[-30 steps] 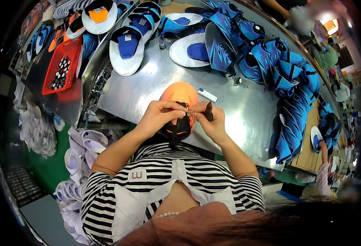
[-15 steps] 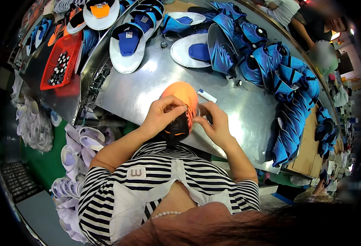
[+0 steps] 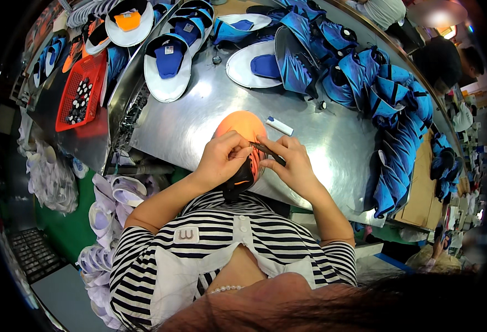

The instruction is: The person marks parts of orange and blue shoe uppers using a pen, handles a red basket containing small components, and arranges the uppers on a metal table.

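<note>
An orange and black shoe upper (image 3: 240,123) stands at the table's near edge, its toe end pointing away from me. My left hand (image 3: 221,159) lies along its left side with thumb and fingertips pinched together near the lacing area; what they pinch is too small to make out. From the right, my right hand (image 3: 292,166) grips a slim black pointed tool (image 3: 267,152). The tool's tip reaches the fingertips of my left hand over the upper. Part of the upper is hidden under both hands. Beyond my right hand lies a small white and blue stick-like object (image 3: 279,125).
Blue shoe uppers (image 3: 395,166) lie heaped along the table's right side. Several white-soled blue pieces (image 3: 167,72) rest at the far edge. At the left stands a red basket (image 3: 97,94) holding small black and white parts. White shoe parts (image 3: 102,221) hang or stack below left.
My right hand now has the slim black tool in its fingers and has come closer to my left hand. My left hand stays pinched over the upper.
</note>
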`<action>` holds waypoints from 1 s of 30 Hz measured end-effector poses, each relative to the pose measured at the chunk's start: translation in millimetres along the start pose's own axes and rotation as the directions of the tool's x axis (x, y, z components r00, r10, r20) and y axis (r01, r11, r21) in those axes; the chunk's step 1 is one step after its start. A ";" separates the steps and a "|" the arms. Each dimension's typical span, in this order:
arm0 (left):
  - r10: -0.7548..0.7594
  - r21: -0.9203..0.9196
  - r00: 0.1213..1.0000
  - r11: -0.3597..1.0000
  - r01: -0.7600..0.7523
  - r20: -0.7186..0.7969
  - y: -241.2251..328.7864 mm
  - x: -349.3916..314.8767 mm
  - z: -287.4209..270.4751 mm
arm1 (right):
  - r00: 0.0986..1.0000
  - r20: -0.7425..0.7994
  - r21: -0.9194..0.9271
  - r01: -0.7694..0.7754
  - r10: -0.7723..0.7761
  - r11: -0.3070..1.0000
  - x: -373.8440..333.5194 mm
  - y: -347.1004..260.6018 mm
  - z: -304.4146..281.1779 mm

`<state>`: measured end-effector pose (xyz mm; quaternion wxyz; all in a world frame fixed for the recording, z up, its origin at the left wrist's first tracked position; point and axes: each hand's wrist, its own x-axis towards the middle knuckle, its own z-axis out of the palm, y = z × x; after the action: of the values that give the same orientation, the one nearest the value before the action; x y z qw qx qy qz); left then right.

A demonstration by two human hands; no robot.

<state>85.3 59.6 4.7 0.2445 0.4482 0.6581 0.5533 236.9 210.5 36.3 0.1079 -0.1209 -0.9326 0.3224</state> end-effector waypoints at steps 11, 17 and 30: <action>-0.343 -0.460 0.803 0.681 0.570 0.487 14.6 14.0 -16.5 | 0.994 -0.081 -0.237 0.058 -0.079 0.970 0.0 24.9 1.1; -0.313 -0.722 0.794 0.334 0.606 0.521 -1.5 -17.7 -29.3 | 0.898 -0.200 -0.441 0.275 -0.392 0.854 2.7 64.1 4.4; -0.444 -0.911 0.889 0.310 0.272 0.115 4.0 6.7 -26.0 | 0.967 -0.253 0.486 0.148 -0.023 0.862 30.0 -13.3 58.4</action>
<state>62.1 52.1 16.6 0.5117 0.0380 0.3482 0.7845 190.1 175.6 3.4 0.2610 -0.0847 -0.8017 0.5311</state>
